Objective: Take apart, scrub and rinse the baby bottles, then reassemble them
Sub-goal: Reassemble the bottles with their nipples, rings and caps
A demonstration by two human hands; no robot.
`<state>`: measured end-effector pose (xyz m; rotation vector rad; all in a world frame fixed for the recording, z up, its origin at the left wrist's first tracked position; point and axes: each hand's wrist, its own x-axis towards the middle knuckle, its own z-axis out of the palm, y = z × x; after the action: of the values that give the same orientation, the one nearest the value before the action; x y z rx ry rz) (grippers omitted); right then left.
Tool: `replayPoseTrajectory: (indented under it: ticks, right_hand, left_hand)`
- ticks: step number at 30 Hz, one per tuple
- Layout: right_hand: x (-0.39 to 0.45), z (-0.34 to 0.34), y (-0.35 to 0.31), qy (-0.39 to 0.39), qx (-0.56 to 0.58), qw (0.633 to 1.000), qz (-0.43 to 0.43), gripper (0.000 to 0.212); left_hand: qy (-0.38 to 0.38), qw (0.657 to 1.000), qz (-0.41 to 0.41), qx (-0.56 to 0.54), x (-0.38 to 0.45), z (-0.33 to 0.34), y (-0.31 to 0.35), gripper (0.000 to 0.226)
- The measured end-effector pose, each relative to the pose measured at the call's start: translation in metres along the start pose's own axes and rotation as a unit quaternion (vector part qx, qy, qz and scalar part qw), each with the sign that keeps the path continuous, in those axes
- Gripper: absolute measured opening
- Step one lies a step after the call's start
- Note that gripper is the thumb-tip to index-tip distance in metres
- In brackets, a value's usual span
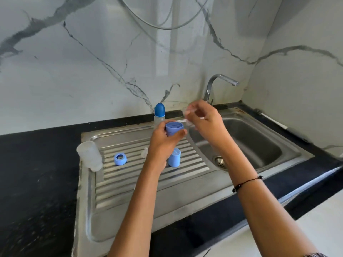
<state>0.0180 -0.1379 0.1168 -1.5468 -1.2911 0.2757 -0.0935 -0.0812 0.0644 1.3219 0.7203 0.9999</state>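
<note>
1. While both arms are being extended over the steel sink unit (130,206), a blue screw collar (174,128) is being gripped by the left hand (163,143), fingers and thumb curled round it, its threaded opening facing up.
2. A small clear part (186,113), blurred and hard to identify, is being pinched by the fingertips of the right hand (204,123), just above and to the right of the collar; whether the two parts are touching cannot be told.
3. A second blue collar ring (120,158) is being left lying on the ribbed drainboard (115,184), towards its left side.
4. A translucent bottle body (90,155) is being kept at the drainboard's left edge.
5. A blue cap-shaped piece (174,157) is being kept standing near the drainboard's right edge, beside the basin (250,143), partly hidden by the left wrist.
6. A small clear item (144,152) is being partly hidden just left of that wrist; its nature cannot be told.
7. An assembled bottle with a blue cap (159,113) is being kept upright at the rear edge of the sink unit, against the marble wall (74,71).
8. A tap (219,86) is being shown at the basin's rear edge, and a beaded bracelet (246,182) is being worn on the right wrist.
</note>
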Motion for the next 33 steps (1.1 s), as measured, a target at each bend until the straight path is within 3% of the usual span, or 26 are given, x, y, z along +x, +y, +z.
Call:
replayPoseTrajectory:
  ticks: [3,6,11,14,17,20,23,29,31,33]
  right_hand:
    - [-0.001,0.023,-0.005,0.006,-0.037,0.998,-0.053,0.010]
    - [-0.003,0.040,-0.006,0.076,-0.040,0.994,-0.062,0.013]
    - [0.002,0.045,-0.009,0.067,-0.073,0.995,-0.009,0.011]
    - [0.003,0.043,-0.015,0.086,-0.157,0.983,-0.037,0.008]
    - [0.005,0.040,-0.023,0.037,-0.303,0.950,-0.065,0.022]
    - [0.006,0.039,-0.031,-0.001,-0.385,0.920,-0.071,0.021]
    - [0.002,0.039,-0.034,-0.020,-0.394,0.916,-0.070,0.017]
    - [-0.009,0.041,-0.036,-0.132,-0.387,0.911,-0.054,0.027]
    - [-0.013,0.039,-0.037,-0.092,-0.334,0.937,-0.038,0.024]
    - [-0.015,0.033,-0.034,0.026,-0.249,0.968,-0.009,0.023]
  left_hand:
    - [-0.026,0.999,0.018,0.044,0.007,-0.001,0.002,0.026]
    - [-0.043,0.997,0.016,0.056,0.011,-0.003,0.005,0.024]
    - [-0.011,0.996,0.047,0.071,0.013,-0.016,0.005,0.025]
    - [-0.002,0.995,0.057,0.083,0.017,-0.021,0.006,0.029]
    - [-0.015,0.982,0.123,0.145,0.015,-0.023,0.006,0.040]
    - [-0.021,0.968,0.165,0.188,0.014,-0.025,0.006,0.039]
    - [-0.017,0.967,0.172,0.190,0.014,-0.026,0.005,0.039]
    - [-0.016,0.970,0.160,0.182,0.012,-0.028,0.005,0.038]
    - [-0.021,0.979,0.149,0.139,0.011,-0.026,0.005,0.042]
    - [-0.031,0.990,0.115,0.072,0.009,-0.025,0.006,0.044]
